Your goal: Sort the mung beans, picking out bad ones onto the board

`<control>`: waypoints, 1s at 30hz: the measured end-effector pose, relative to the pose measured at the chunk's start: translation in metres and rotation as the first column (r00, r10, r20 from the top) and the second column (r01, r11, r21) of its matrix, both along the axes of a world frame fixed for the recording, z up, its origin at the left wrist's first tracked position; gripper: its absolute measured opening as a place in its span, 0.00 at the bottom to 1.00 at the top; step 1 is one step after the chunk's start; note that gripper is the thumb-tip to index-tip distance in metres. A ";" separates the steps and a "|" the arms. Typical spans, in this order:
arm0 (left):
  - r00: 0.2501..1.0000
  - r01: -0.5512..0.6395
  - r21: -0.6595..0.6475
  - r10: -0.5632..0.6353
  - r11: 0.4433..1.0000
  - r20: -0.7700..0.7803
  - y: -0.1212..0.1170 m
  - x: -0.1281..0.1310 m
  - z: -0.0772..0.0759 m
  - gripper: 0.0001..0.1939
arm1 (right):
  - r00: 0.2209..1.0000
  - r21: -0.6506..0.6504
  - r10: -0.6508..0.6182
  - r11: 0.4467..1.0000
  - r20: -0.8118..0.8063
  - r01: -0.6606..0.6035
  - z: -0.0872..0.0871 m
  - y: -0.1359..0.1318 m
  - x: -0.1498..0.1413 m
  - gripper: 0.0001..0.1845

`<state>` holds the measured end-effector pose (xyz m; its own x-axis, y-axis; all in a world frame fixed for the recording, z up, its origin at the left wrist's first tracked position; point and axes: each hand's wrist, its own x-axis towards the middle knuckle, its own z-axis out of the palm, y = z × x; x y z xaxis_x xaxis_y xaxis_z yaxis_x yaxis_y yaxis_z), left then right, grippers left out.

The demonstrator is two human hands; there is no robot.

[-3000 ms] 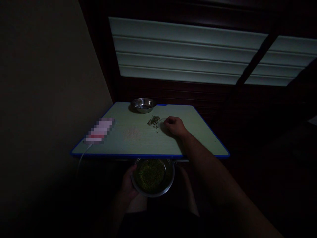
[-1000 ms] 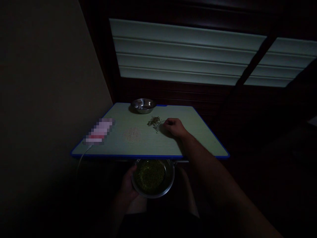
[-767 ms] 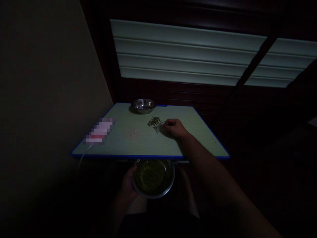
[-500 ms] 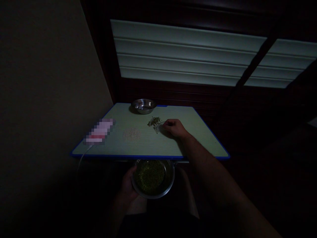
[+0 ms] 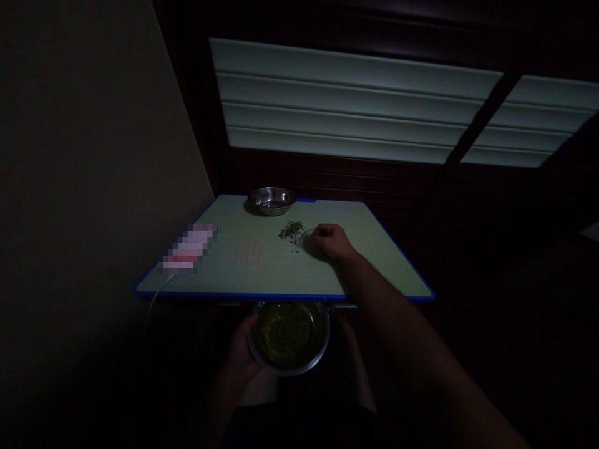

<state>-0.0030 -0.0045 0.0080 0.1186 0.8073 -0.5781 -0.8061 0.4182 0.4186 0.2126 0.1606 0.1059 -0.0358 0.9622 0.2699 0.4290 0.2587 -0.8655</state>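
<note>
My left hand (image 5: 244, 349) grips the left rim of a steel bowl (image 5: 322, 349) held just below the table's front edge. Small green beans (image 5: 285, 330), like mung beans, lie in that bowl. Over the table, my right hand (image 5: 331, 241) is closed, pinching a clear, rounded thin piece (image 5: 306, 239) whose kind I cannot make out. Just left of this piece is a loose pile of the same sort of beans (image 5: 292, 229), with a few strays in front. Pale grains (image 5: 249, 254) like rice are spread thinly further left.
A second steel bowl (image 5: 272, 201) stands at the table's back edge. On the left lies a blurred-out pinkish object (image 5: 187, 247) with a white cord (image 5: 154, 299) hanging off the blue-edged table (image 5: 281, 280). A wall rises at left, slatted panels behind. The room is dim.
My right hand has drawn slightly right with the clear piece, away from the bean pile. A few beans near its edge have shifted. My left hand and its bowl stay put.
</note>
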 end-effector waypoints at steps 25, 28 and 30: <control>0.995 0.044 0.075 -0.051 0.996 0.091 0.001 -0.005 -0.013 0.11 | 0.999 0.078 0.033 0.996 0.036 -0.036 -0.004 0.003 0.000 0.11; 0.997 0.032 0.052 -0.035 0.998 0.063 0.001 -0.004 -0.011 0.11 | 0.997 0.072 0.070 0.995 0.038 -0.073 -0.005 0.003 0.001 0.12; 0.998 0.033 0.049 -0.036 0.998 0.061 0.001 -0.003 -0.009 0.12 | 0.997 0.062 0.071 0.995 0.031 -0.073 -0.005 0.003 0.001 0.12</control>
<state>-0.0064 -0.0037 -0.0008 0.1812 0.8286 -0.5297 -0.8163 0.4271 0.3890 0.2136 0.1636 0.1011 -0.1128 0.9380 0.3278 0.4315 0.3434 -0.8342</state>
